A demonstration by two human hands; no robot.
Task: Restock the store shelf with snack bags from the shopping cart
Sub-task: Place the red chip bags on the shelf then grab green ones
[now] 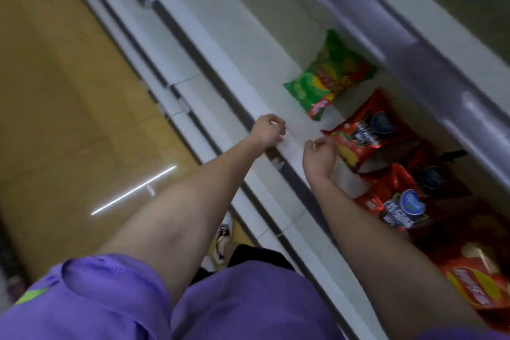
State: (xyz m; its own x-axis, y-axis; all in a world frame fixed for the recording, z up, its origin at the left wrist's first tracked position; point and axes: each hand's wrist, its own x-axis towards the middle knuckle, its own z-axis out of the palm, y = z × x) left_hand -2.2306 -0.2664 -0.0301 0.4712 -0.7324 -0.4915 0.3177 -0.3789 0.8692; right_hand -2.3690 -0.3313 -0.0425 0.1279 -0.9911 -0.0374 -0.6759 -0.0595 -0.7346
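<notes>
— What's the biggest thing in front of them?

— The floor, tan and glossy, with a bright streak of light reflected on it. Next comes the shelf, pale grey-white, running slantwise across the view, with another shelf edge above it.

— And the person?

— A purple shirt fills the bottom, both bare forearms reach out toward the shelf, and a shoe shows down by the base.

— Where are the snack bags?

— On the shelf. A row of red bags stands along the right: one big red bag nearest the person, then a red bag with a dark label, then another red bag further along. Past those, a little apart, is a green bag, leaning back toward the rear of the shelf.

— What are the hands doing?

— The left hand hangs over the front edge of the shelf, fingers curled in, and I can't see anything in them. The right hand is just beside the near corner of the further red bag, fingers curled too. It's blurred, so I can't tell whether they touch the bag or hold anything.

— How far apart are the hands?

— Near each other, not touching.
</notes>
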